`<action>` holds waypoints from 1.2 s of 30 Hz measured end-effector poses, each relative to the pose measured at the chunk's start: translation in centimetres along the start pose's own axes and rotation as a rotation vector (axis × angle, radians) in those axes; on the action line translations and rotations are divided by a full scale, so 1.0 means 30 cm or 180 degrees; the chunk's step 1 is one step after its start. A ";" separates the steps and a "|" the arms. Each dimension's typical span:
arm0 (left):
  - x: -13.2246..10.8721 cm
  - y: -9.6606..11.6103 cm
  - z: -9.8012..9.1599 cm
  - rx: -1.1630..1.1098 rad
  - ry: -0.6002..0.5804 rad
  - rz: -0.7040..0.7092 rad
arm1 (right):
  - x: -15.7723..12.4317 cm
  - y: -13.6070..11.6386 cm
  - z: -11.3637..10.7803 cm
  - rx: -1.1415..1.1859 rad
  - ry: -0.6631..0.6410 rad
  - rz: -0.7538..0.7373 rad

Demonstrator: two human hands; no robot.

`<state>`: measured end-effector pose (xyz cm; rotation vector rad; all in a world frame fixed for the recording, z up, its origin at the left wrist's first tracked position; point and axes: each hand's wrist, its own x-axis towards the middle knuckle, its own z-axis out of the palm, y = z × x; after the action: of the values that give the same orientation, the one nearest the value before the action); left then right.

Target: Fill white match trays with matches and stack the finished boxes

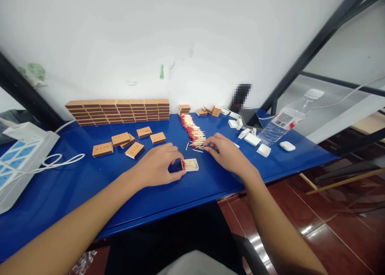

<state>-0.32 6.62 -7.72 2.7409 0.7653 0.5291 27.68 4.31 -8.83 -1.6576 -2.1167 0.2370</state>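
Note:
A small white matchbox tray (190,165) with red-tipped matches in it lies on the blue table (90,182). My left hand (159,164) rests beside it, fingers curled round its left end. My right hand (225,151) reaches into the near end of a long pile of loose matches (192,131), fingertips pinched together on some matches. Both hands lie low on the tabletop, about a hand's width apart.
A stacked row of brown matchboxes (118,111) stands at the wall; several loose ones (134,149) lie left of my hands. Empty white trays (255,140), a plastic bottle (285,120), a white earbud case (287,146) lie right. A white power strip (21,158) with cable sits left.

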 end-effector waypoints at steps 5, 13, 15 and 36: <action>0.001 0.001 0.000 -0.0033 0.0020 0.0008 | 0.006 0.017 -0.001 -0.0149 -0.0118 0.0043; 0.000 0.001 0.001 -0.0019 0.0011 0.0005 | -0.005 0.000 -0.007 -0.0168 -0.0124 0.0041; 0.002 0.001 0.001 -0.0015 0.0010 0.0008 | -0.010 -0.005 -0.012 -0.0161 -0.0102 0.0031; 0.000 0.000 0.002 0.0014 -0.0023 -0.0027 | -0.004 -0.061 0.029 -0.0244 -0.0059 -0.0223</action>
<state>-0.30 6.61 -7.78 2.7409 0.7770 0.5159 25.71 3.83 -8.90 -1.6260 -2.2185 0.1518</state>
